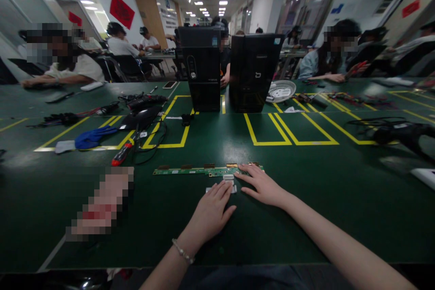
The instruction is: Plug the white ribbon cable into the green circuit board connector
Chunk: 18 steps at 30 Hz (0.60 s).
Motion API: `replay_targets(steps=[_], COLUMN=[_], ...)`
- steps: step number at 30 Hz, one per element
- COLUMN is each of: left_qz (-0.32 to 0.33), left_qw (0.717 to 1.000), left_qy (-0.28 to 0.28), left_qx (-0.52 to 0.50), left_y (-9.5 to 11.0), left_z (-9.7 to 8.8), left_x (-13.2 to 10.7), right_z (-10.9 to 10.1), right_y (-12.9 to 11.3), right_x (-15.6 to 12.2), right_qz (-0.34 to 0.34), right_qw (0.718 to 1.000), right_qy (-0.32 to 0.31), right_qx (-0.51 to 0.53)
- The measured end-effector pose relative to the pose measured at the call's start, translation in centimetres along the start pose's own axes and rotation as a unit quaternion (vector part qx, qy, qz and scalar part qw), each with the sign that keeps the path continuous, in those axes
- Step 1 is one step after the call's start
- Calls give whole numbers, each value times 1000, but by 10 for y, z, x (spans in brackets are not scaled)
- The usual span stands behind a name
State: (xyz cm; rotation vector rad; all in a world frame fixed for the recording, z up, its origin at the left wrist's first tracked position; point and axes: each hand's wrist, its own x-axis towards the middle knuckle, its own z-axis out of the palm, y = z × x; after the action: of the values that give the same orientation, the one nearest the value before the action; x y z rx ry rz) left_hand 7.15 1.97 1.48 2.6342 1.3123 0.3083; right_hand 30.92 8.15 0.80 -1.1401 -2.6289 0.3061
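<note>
A long, thin green circuit board (190, 171) lies flat on the green table (306, 199) in front of me. My left hand (212, 210) rests palm down just below the board's middle, fingers stretched out, fingertips at a small white connector piece (228, 177) by the board's edge. My right hand (261, 186) lies flat with fingers spread, its fingertips touching the right end of the board. Neither hand grips anything.
Two black computer towers (200, 68) (253, 72) stand upright behind the board. To the left lie a red-handled screwdriver (120, 155), black cables, a blue glove (93, 137). A white fan grille (280, 90) sits right of the towers. Other people sit at tables around.
</note>
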Motion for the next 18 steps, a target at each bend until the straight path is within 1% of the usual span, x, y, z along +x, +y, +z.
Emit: replay_targets(steps=[6, 11, 18], left_qz=[15, 45, 90], left_qw=[999, 997, 994], left_qy=[-34, -58, -64], left_qx=[-9, -7, -6], left_y=[-7, -15, -29], left_z=[-6, -14, -21], left_x=[3, 8, 12], right_z=[0, 0, 0], right_y=[1, 1, 2], right_x=[0, -1, -2], right_qz=[-3, -8, -13], right_qw=[1000, 1000, 1000], right_qy=[3, -2, 6], right_qx=[11, 5, 13])
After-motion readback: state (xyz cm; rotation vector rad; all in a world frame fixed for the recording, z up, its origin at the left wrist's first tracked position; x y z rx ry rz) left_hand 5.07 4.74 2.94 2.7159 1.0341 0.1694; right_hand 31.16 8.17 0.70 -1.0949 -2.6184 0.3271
